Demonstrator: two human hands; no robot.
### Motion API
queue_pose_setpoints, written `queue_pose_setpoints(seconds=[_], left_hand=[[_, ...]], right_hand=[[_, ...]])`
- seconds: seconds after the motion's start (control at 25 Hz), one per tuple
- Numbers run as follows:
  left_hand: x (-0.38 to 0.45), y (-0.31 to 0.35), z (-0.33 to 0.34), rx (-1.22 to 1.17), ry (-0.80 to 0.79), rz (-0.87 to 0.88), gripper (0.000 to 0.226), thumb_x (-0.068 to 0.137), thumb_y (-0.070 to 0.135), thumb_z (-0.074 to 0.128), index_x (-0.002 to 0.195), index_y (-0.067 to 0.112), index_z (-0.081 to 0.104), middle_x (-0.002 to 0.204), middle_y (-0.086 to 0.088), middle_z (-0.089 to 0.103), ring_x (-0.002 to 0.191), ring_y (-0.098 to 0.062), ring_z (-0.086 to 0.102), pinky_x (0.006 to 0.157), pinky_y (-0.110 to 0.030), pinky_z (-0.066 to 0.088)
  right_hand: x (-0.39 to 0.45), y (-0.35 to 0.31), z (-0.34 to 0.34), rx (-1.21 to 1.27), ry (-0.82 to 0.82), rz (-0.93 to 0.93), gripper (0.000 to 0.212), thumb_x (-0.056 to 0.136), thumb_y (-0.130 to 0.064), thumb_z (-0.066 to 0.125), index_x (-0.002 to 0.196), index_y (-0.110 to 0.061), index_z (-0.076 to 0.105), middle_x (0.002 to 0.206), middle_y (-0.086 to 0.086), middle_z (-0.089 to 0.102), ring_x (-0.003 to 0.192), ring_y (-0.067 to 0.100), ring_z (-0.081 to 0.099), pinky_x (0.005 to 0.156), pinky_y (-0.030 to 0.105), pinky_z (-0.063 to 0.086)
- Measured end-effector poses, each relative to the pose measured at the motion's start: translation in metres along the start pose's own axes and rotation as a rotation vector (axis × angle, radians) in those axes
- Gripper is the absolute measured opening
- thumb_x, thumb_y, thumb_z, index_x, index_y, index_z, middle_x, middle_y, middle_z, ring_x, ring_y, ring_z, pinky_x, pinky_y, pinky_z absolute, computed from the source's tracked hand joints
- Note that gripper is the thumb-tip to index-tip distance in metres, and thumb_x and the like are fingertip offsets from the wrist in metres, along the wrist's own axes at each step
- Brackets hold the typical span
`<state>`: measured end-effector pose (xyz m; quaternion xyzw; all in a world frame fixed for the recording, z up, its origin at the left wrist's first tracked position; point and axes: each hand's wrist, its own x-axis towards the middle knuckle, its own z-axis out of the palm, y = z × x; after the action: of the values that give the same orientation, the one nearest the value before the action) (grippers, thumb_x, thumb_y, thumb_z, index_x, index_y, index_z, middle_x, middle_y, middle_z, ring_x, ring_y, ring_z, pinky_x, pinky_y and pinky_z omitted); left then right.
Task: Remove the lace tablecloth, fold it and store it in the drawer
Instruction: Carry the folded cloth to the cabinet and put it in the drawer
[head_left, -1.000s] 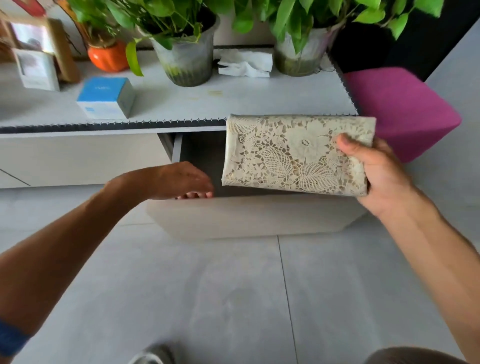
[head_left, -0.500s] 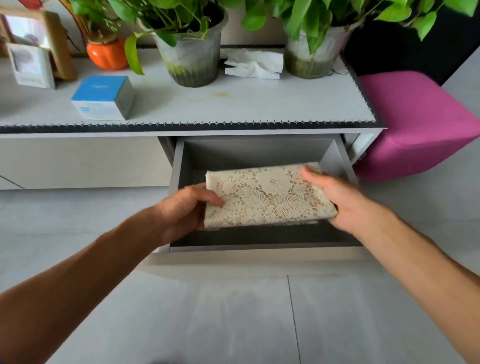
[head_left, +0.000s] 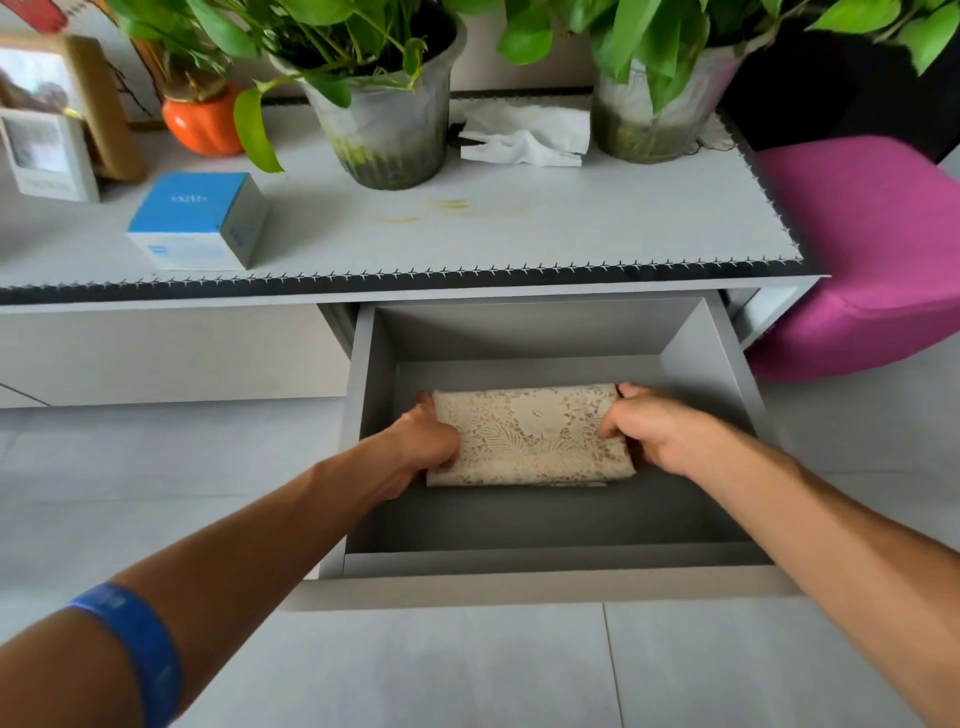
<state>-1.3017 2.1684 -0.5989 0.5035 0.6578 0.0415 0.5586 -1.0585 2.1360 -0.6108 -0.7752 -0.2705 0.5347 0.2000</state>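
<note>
Presently held: one folded cream lace tablecloth (head_left: 530, 434), a flat oblong bundle, low inside the open grey pull-out drawer (head_left: 691, 353), towards its back half; whether it already rests on the drawer floor cannot be told. Its long axis runs left to right, parallel with the drawer front. The left hand (head_left: 423, 441) grips the left short end, the right hand (head_left: 649, 434) the right short end, fingers curled round the fabric, one at each extremity and equally near. Judgement: release needs only both grips loosened and the arms drawn back towards the person, after which the drawer front stands nearest for pushing shut.

Writing: the blue-and-white cardboard box (head_left: 200, 221) on the pale grey tabletop (head_left: 519, 223) bears small print on its top and side, too fine to read. The blue wristband (head_left: 132, 642) on the left forearm shows faint marks, likewise illegible.
</note>
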Motion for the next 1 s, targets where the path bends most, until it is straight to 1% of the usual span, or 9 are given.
queue_pose_setpoints(seconds=[0.2, 0.32, 0.4, 0.48, 0.56, 0.68, 0.76, 0.88, 1.0], left_hand=[[0.01, -0.003, 0.001, 0.085, -0.025, 0.009, 0.086, 0.082, -0.006, 0.056, 0.149, 0.028, 0.014, 0.114, -0.002, 0.049, 0.102, -0.021, 0.047, 0.059, -0.022, 0.046], [0.003, -0.002, 0.003, 0.163, -0.045, 0.022, 0.088, 0.081, -0.004, 0.059, 0.149, 0.026, 0.013, 0.126, -0.008, 0.05, 0.112, -0.026, 0.05, 0.074, -0.031, 0.053], [-0.015, 0.002, 0.0, 0.321, 0.008, 0.125, 0.085, 0.083, 0.007, 0.063, 0.149, 0.023, 0.012, 0.128, -0.01, 0.051, 0.112, -0.029, 0.055, 0.086, -0.04, 0.055], [-0.046, 0.003, -0.01, 0.551, 0.122, 0.416, 0.079, 0.088, 0.033, 0.063, 0.15, 0.026, 0.014, 0.137, -0.008, 0.047, 0.116, -0.029, 0.056, 0.096, -0.046, 0.05], [-0.09, -0.007, -0.019, 0.675, 0.193, 0.829, 0.065, 0.093, 0.053, 0.05, 0.148, 0.029, 0.026, 0.144, -0.001, 0.043, 0.125, -0.021, 0.051, 0.102, -0.046, 0.046], [-0.144, -0.044, -0.01, 0.937, 0.242, 1.4, 0.061, 0.095, 0.044, 0.052, 0.149, 0.024, 0.032, 0.154, -0.01, 0.033, 0.141, -0.027, 0.036, 0.114, -0.047, 0.032], [-0.152, -0.068, 0.002, 1.311, 0.214, 1.635, 0.062, 0.094, 0.039, 0.051, 0.15, 0.02, 0.032, 0.157, -0.011, 0.03, 0.145, -0.031, 0.027, 0.119, -0.048, 0.017], [-0.137, -0.09, 0.013, 1.863, 0.302, 1.545, 0.066, 0.093, 0.034, 0.047, 0.152, 0.014, 0.026, 0.158, -0.008, 0.025, 0.147, -0.027, 0.018, 0.121, -0.047, 0.001], [-0.113, -0.088, 0.009, 1.907, 0.441, 1.35, 0.071, 0.088, 0.027, 0.046, 0.152, 0.009, 0.022, 0.161, -0.007, 0.018, 0.148, -0.026, 0.009, 0.121, -0.044, -0.003]], right_hand=[[0.008, 0.004, -0.003, -0.064, 0.015, 0.014, 0.068, 0.08, 0.009, 0.061, 0.14, -0.017, 0.041, 0.129, 0.011, 0.056, 0.117, 0.03, 0.053, 0.097, 0.045, 0.05], [-0.002, 0.001, -0.004, -0.124, 0.002, 0.018, 0.069, 0.084, 0.008, 0.058, 0.145, -0.016, 0.034, 0.135, 0.013, 0.052, 0.123, 0.033, 0.05, 0.102, 0.05, 0.048], [-0.023, -0.005, -0.004, -0.332, 0.056, -0.074, 0.074, 0.088, 0.002, 0.055, 0.151, -0.019, 0.022, 0.149, 0.013, 0.04, 0.131, 0.032, 0.045, 0.105, 0.044, 0.044], [-0.062, -0.006, -0.007, -0.603, 0.206, -0.421, 0.071, 0.093, -0.013, 0.053, 0.153, -0.023, 0.016, 0.155, 0.007, 0.032, 0.135, 0.027, 0.041, 0.107, 0.041, 0.041], [-0.114, 0.011, -0.01, -0.641, 0.256, -0.909, 0.059, 0.096, -0.031, 0.052, 0.149, -0.025, 0.028, 0.151, -0.002, 0.039, 0.134, 0.018, 0.044, 0.109, 0.038, 0.038], [-0.163, 0.08, -0.008, -0.901, 0.308, -1.494, 0.047, 0.096, -0.028, 0.051, 0.142, -0.02, 0.046, 0.153, 0.004, 0.041, 0.14, 0.024, 0.04, 0.115, 0.047, 0.03], [-0.163, 0.125, -0.006, -1.28, 0.285, -1.675, 0.047, 0.097, -0.022, 0.044, 0.144, -0.016, 0.045, 0.157, 0.009, 0.036, 0.145, 0.028, 0.033, 0.12, 0.051, 0.02], [-0.134, 0.156, -0.005, -1.694, 0.387, -1.605, 0.053, 0.099, -0.013, 0.029, 0.151, -0.014, 0.034, 0.163, 0.005, 0.021, 0.15, 0.021, 0.019, 0.123, 0.042, 0.004], [-0.108, 0.151, -0.005, -1.675, 0.496, -1.497, 0.062, 0.092, -0.005, 0.029, 0.153, -0.013, 0.029, 0.164, 0.004, 0.016, 0.151, 0.021, 0.014, 0.124, 0.042, 0.001]])
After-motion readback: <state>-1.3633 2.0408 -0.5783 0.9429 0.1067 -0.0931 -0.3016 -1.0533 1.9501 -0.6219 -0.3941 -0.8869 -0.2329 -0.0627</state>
